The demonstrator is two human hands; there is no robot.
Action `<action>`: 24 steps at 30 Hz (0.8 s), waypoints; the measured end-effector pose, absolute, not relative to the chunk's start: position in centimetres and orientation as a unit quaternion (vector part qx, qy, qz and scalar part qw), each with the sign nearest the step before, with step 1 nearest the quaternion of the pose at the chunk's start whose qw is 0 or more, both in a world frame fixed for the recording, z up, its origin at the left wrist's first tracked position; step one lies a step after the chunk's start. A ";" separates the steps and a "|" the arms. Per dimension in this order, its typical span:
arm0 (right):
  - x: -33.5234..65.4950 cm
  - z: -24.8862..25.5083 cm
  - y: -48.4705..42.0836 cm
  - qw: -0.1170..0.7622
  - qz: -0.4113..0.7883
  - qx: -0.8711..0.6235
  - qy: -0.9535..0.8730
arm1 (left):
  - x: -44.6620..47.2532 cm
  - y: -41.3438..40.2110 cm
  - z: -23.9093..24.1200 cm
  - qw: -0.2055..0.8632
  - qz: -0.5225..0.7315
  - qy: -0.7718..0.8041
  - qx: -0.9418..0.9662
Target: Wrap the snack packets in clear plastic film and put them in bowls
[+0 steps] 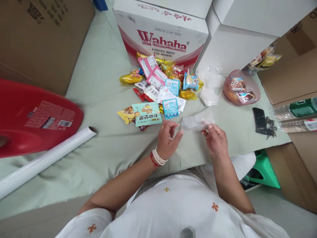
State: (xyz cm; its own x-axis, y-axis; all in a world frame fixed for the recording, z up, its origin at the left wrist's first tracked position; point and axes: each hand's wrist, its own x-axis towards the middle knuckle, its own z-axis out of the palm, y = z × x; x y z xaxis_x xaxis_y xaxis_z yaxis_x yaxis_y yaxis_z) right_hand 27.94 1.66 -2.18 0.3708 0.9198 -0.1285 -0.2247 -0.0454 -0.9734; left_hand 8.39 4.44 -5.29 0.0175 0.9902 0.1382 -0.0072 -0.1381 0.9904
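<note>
A clear plastic bag (195,121) is stretched out flat above the cloth. My right hand (216,138) pinches its right end between thumb and fingers. At the bag's left end is my left hand (168,138), its fingers curled and its thumb apart from them; the thumb tip is near or against the edge. Just beyond lies a heap of wrapped snacks, with a mint-green packet (148,114), a blue-and-white packet (170,108), a pink-and-white packet (153,71) and a yellow-wrapped snack (131,78). More clear plastic bags (210,91) lie to the heap's right.
Behind the heap stands a Wahaha carton (163,36). A pink bowl (241,87) holds wrapped snacks, with black keys (264,122) and plastic bottles (297,109) further right. On the left are a red jug (37,115), a white roll (49,158) and a brown carton (42,39).
</note>
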 end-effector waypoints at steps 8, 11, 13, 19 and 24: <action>26.6 -1.5 1.2 0.486 0.451 -0.612 -0.432 | 8.1 5.7 -4.5 0.642 0.488 0.410 0.427; 27.5 -1.5 1.4 0.547 0.452 -0.619 -0.337 | 7.5 6.9 -4.7 0.684 0.540 0.378 0.311; 28.5 -1.5 1.2 0.570 0.454 -0.616 -0.299 | 7.0 7.5 -4.5 0.711 0.559 0.353 0.240; 31.9 -2.3 -1.1 0.498 0.457 -0.675 -0.296 | 5.6 8.8 -3.8 0.781 0.535 0.309 0.091; 32.4 -1.8 -1.9 0.435 0.203 -0.750 -0.455 | 6.1 8.2 -3.3 0.789 0.522 0.299 0.127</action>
